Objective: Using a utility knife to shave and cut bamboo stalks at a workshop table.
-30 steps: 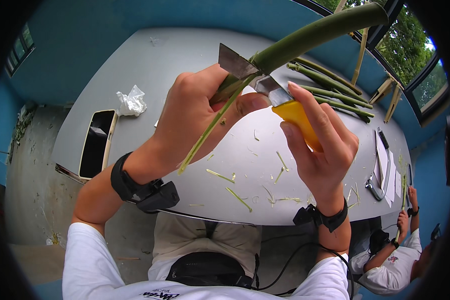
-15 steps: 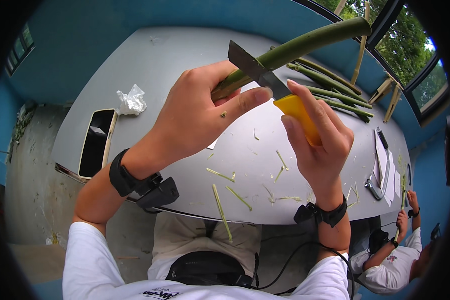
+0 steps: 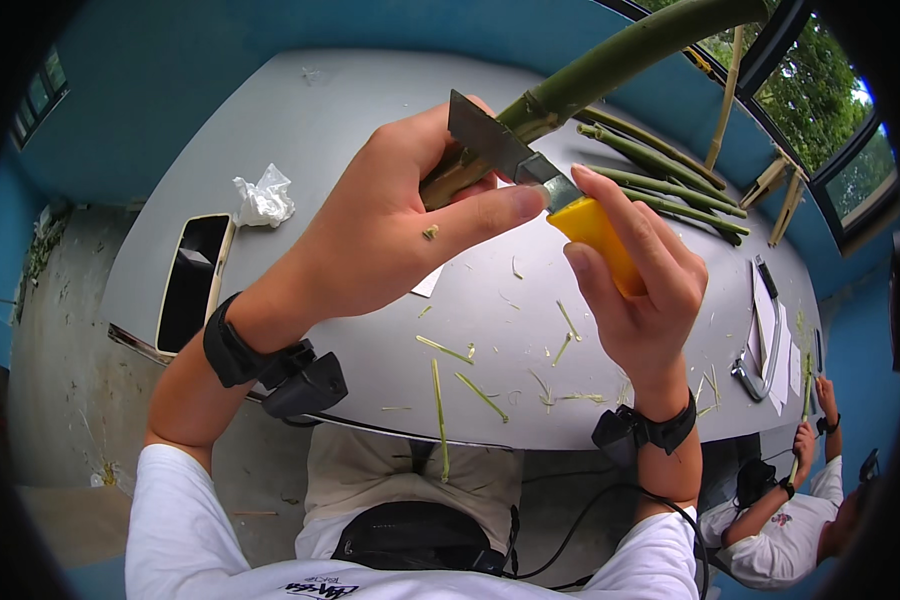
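Note:
Wrapped around the lower end of a thick green bamboo stalk (image 3: 630, 70), my left hand (image 3: 400, 200) is closed, with a small green shaving stuck to its back. The stalk slants up to the right, past the top of the picture. My right hand (image 3: 640, 250) grips the yellow handle of a knife (image 3: 490, 135). Its broad dark blade lies across the stalk near a node, just beyond my left fingers. My left thumb reaches to the base of the blade, by the handle. Part of the stalk's lower end is hidden in my left palm.
Several thinner green stalks (image 3: 660, 170) lie at the table's far right. A phone (image 3: 195, 285) and crumpled tissue (image 3: 264, 197) are on the left. Shavings (image 3: 480, 397) litter the grey table (image 3: 310, 130). A hacksaw (image 3: 755, 375) rests on papers near a co-worker (image 3: 785, 535), who holds a stalk.
The bamboo stalk has come up closer, its far end moving higher and partly out of the picture. The knife blade has shifted slightly left and down. Both hands keep their grip.

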{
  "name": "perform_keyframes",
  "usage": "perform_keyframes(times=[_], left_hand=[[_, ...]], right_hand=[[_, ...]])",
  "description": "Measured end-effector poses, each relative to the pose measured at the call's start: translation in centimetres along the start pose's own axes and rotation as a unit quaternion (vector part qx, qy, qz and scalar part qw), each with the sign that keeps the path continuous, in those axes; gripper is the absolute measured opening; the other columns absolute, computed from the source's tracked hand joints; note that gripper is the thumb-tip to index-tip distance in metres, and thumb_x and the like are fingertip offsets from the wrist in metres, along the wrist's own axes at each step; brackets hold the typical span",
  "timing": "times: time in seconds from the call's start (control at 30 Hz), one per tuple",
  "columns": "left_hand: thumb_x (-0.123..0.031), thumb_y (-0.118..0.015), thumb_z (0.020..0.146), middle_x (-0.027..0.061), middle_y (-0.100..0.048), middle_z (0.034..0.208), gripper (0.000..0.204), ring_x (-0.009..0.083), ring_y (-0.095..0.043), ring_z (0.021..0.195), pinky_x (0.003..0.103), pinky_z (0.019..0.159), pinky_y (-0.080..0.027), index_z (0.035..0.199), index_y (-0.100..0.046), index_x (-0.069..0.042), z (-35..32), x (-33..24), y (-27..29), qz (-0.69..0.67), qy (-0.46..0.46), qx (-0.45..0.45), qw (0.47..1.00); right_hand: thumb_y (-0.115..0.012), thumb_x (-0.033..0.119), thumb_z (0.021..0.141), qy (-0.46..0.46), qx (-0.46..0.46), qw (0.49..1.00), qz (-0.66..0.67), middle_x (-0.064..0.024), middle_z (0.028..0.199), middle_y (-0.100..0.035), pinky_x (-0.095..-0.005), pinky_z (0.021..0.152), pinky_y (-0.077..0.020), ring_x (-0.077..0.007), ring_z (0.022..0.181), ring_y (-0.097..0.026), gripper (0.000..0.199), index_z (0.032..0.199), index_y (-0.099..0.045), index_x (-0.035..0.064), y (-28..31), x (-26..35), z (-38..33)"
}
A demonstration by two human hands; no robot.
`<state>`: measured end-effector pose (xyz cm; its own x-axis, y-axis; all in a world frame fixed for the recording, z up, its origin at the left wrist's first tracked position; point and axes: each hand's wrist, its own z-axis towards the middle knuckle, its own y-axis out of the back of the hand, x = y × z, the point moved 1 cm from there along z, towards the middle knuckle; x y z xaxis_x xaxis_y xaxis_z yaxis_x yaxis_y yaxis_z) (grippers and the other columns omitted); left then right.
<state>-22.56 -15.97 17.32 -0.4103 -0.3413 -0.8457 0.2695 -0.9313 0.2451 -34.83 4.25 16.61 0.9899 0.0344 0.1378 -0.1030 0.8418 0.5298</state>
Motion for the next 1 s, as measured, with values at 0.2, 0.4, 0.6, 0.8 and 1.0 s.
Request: perform_keyframes(times=[0.2,0.4,0.6,0.8,1.0], left_hand=[[-0.02,-0.075,0.1,-0.0056,-0.049,0.084,0.023,0.0028,-0.044,0.075,0.021,0.066,-0.035,0.112,-0.063,-0.003,0.1,-0.3,0.5,-0.013,0.035,0.047,0.998],[-0.021,-0.076,0.096,-0.0044,-0.056,0.087,0.033,0.0018,-0.051,0.079,0.019,0.07,-0.04,0.12,-0.063,-0.003,0.4,0.5,0.5,-0.029,0.017,0.052,0.998],[-0.021,-0.076,0.096,-0.0054,-0.056,0.084,0.036,0.0004,-0.046,0.067,0.018,0.058,-0.036,0.124,-0.063,-0.003,0.7,0.4,0.5,-0.075,0.044,0.061,0.994],[-0.018,-0.075,0.1,-0.0062,-0.055,0.08,0.032,-0.0006,-0.043,0.063,0.018,0.053,-0.032,0.125,-0.062,-0.003,0.9,1.6,0.3,-0.073,0.013,0.061,0.995],[-0.024,-0.077,0.1,-0.0076,-0.05,0.073,0.035,0.0,-0.04,0.06,0.02,0.053,-0.029,0.124,-0.062,-0.003,0.6,1.5,0.3,-0.051,0.007,0.059,0.997]], right_hand=[[-0.085,0.011,0.083,0.003,0.003,1.0,0.024,-0.0054,0.076,-0.067,-0.0296,0.054,-0.048,-0.0174,0.057,-0.061,0.055,0.136,-0.072,0.0093,0.0,-0.1,0.0],[-0.083,0.012,0.085,-0.012,0.039,0.999,0.031,-0.0057,0.078,-0.069,-0.0299,0.053,-0.0485,-0.0187,0.059,-0.063,0.053,0.136,-0.071,0.0097,-0.2,-0.2,-0.3],[-0.083,0.013,0.086,-0.02,0.038,0.999,0.028,-0.0048,0.078,-0.069,-0.0301,0.053,-0.0483,-0.0187,0.058,-0.064,0.052,0.136,-0.071,0.0111,-0.5,-0.4,-0.4],[-0.084,0.014,0.085,-0.038,0.04,0.998,0.008,-0.0037,0.077,-0.069,-0.0299,0.053,-0.0486,-0.0178,0.058,-0.064,0.053,0.136,-0.072,0.013,-0.3,-0.4,-0.7],[-0.085,0.015,0.084,-0.014,0.022,1.0,-0.016,-0.0036,0.077,-0.069,-0.0296,0.052,-0.0481,-0.0168,0.058,-0.063,0.054,0.136,-0.073,0.0132,-0.2,-0.1,-0.6]])
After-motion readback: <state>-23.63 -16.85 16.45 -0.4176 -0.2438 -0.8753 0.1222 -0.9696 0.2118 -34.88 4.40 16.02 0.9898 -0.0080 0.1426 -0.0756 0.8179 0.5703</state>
